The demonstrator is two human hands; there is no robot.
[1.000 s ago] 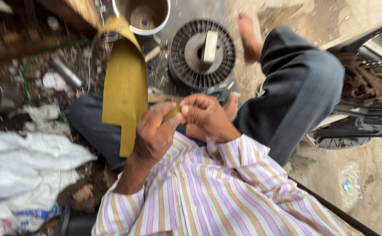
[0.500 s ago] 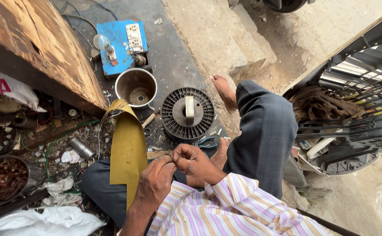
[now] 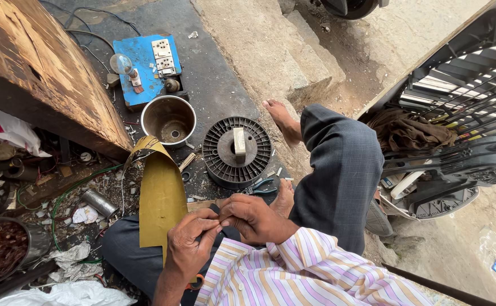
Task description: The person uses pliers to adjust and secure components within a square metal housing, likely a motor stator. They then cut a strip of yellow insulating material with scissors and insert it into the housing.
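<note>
I sit on the ground with my knees apart, wearing a striped shirt. My left hand (image 3: 188, 243) and my right hand (image 3: 255, 218) meet in front of me, fingertips pinched together on something small that I cannot make out. A long yellow-brown sheet of insulating paper (image 3: 160, 198) lies over my left thigh, curling at its far end, right beside my left hand. A black round plastic spool (image 3: 236, 152) with a pale block on its hub lies just beyond my hands. Blue-handled pliers (image 3: 261, 187) rest by my foot.
A steel bowl (image 3: 168, 120) and a blue board with a bulb and sockets (image 3: 146, 67) lie further out. A rusty wooden slab (image 3: 38, 79) stands left, with scraps, wires and a pan of copper bits (image 3: 1, 246) below. Black fan grilles (image 3: 463, 113) are stacked right.
The view has tilted up and away from my lap, bringing the blue board, slab and steps into sight. My hands stay together with fingertips pinched.
</note>
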